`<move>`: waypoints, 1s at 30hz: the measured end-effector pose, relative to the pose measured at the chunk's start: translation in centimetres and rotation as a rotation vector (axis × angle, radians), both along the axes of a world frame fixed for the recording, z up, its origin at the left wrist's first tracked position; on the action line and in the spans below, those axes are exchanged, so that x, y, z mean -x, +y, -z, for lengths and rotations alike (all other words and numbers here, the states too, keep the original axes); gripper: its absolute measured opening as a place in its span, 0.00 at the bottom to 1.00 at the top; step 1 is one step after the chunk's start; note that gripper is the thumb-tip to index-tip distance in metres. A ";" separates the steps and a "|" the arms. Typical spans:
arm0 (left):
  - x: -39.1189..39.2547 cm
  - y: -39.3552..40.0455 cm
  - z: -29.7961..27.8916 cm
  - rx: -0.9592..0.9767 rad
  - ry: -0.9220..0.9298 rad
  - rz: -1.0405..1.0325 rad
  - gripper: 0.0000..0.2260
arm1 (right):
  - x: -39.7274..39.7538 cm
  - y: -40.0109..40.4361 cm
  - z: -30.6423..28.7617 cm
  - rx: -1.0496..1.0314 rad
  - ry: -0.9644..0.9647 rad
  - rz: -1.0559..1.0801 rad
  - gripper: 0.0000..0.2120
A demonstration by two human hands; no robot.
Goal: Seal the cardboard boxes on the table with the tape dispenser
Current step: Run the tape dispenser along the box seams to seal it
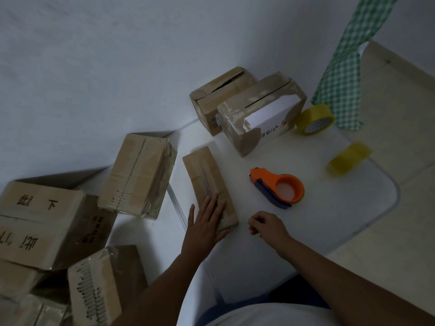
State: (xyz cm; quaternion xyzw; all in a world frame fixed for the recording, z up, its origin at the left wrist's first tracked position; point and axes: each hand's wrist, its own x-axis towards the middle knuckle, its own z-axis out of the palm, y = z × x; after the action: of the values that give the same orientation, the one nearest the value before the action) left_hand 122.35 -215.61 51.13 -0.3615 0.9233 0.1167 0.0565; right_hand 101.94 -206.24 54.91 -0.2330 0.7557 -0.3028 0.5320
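Left hand (207, 222) flat, fingers straight, pressing narrow box (208, 182); right hand (266, 225) curled, holding nothing visible.
Bare table (329, 220) between right hand and tape dispenser (277, 188); dim, blurred.

The scene is dim and underexposed, with a cool blue-grey cast over the wall (94, 67) and the white table (317, 208). Light is soft and diffuse; its source is not visible. Soft shadows fall behind the cardboard boxes at left (138, 175), against the wall. Faint glare shows on the taped box at the far side (261, 114) and on the table's rounded edge. Wide-angle distortion bends straight lines toward the frame borders. Detail is soft throughout; the near yellow tape roll (349, 156) is blurred.
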 end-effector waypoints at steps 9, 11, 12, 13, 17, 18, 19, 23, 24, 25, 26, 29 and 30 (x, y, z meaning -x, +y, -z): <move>0.4 0.0 -1.2 -0.010 -0.010 0.007 0.40 | 0.5 0.1 0.4 -0.006 -0.020 0.014 0.08; 1.2 0.2 -1.7 -0.011 -0.022 -0.020 0.38 | 0.4 -0.1 0.5 -0.009 -0.011 0.039 0.08; 1.6 0.4 -1.8 -0.007 -0.033 -0.031 0.36 | 0.3 -0.3 0.6 -0.013 -0.010 0.055 0.08; 2.0 0.5 -1.8 -0.002 -0.049 -0.037 0.35 | 0.1 -0.4 0.6 -0.018 -0.008 0.068 0.08; 2.7 0.9 -1.7 0.007 -0.114 -0.046 0.33 | 0.1 -0.8 0.7 -0.030 -0.031 0.129 0.09; 2.8 0.9 -1.8 0.012 -0.115 -0.042 0.33 | 0.3 -0.8 0.6 -0.021 -0.066 0.151 0.11; 2.7 0.9 -1.8 0.013 -0.108 -0.035 0.33 | 0.4 -0.7 0.4 -0.010 -0.099 0.161 0.13; 1.9 0.2 -2.4 -0.028 -0.071 0.016 0.37 | 0.3 -0.5 0.0 0.067 -0.097 0.074 0.14; 1.6 -0.1 -2.5 -0.022 -0.058 0.036 0.38 | 0.3 -0.4 0.0 0.090 -0.080 0.050 0.12; 1.2 -0.4 -2.5 -0.009 -0.049 0.060 0.37 | 0.3 -0.4 0.2 0.113 -0.059 0.033 0.09; 0.9 -0.6 -2.5 -0.002 -0.047 0.082 0.37 | 0.4 -0.3 0.4 0.131 -0.039 0.021 0.06; 0.3 -1.2 -2.4 0.009 -0.037 0.125 0.36 | 0.2 -0.4 1.1 0.145 0.013 0.008 0.05; 0.3 -1.3 -2.3 0.010 -0.034 0.134 0.36 | 0.0 -0.5 1.3 0.141 0.030 0.009 0.05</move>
State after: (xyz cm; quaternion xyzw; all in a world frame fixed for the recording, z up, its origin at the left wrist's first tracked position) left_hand 122.06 -216.93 53.44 -0.3010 0.9450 0.1018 0.0781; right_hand 101.93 -206.75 53.59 -0.2708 0.7415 -0.3541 0.5014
